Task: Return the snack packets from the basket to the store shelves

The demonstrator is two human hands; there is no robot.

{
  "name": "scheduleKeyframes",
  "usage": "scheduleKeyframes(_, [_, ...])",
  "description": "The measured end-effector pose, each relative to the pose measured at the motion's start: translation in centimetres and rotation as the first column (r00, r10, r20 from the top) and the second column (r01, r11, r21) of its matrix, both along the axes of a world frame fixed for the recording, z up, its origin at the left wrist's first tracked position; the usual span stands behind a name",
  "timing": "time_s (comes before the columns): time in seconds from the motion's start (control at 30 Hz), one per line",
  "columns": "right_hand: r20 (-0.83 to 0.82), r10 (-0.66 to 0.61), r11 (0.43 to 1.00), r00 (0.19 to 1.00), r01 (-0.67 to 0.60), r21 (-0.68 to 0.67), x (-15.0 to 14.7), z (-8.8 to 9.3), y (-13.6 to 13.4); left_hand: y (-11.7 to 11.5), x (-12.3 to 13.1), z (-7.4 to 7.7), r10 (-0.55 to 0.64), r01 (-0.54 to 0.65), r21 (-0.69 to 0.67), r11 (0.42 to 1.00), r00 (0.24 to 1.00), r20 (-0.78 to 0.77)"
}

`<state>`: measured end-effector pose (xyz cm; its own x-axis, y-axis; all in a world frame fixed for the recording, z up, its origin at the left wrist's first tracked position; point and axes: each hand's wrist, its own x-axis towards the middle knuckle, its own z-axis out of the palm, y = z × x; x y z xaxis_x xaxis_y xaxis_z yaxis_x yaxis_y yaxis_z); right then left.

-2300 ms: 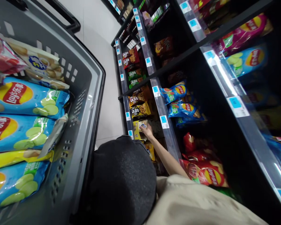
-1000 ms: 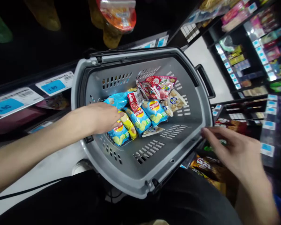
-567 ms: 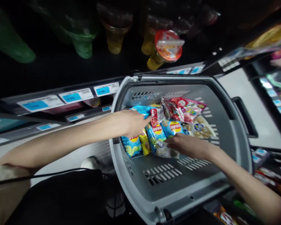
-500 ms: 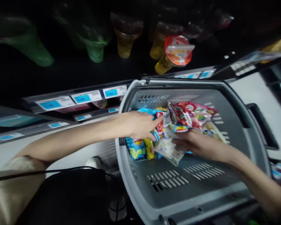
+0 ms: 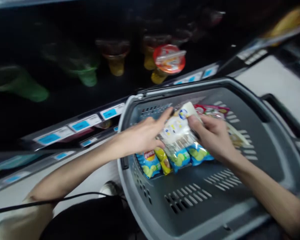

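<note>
Inside a grey shopping basket, my right hand pinches a white and clear snack bag near its top edge. The bag is tilted above the other packets. My left hand is at the bag's left side with index finger and thumb spread apart; whether it touches the bag I cannot tell. Below lie blue chip bags with pictures of green slices, and a yellow packet among them. Red and pink packets are behind my right hand, partly hidden.
Dark shelves with blue and white price tags run behind the basket. A cup with a red lid stands near the shelf edge, with green cups further left. A black cable crosses my left arm. A shoe shows on the pale floor.
My right hand has raised the white snack bag, which is now more upright and shows its front. Blue chip bags beneath are more exposed. The camera view has shifted slightly.
</note>
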<state>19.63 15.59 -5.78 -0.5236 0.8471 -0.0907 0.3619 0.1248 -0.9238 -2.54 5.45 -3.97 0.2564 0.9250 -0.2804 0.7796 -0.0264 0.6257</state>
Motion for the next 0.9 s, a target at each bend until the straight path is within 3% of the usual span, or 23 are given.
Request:
scheduleKeyframes(0.13, [-0.104,0.006,1.000,0.995,-0.005,0.010,-0.2,0.3,0.4,0.5,-0.1,-0.4,0.115,-0.111,0.054,0.992,0.991,-0.074])
scheduleKeyframes(0.47, [-0.257,0.035,0.997,0.966,-0.051,-0.058,-0.4,1.7,-0.4,0.8,0.3,-0.3,0.131,-0.131,0.009,0.991,0.989,-0.072])
scheduleKeyframes(0.67, [-0.256,0.024,0.995,0.966,-0.046,-0.083,-0.6,1.6,-0.3,0.7,0.4,-0.4,0.123,-0.123,0.010,0.992,0.990,-0.073])
scheduleKeyframes(0.9, [-0.155,-0.021,0.992,0.988,0.002,-0.126,-0.4,1.8,-0.4,0.5,0.1,-0.6,0.094,-0.084,0.116,0.990,0.992,-0.083])
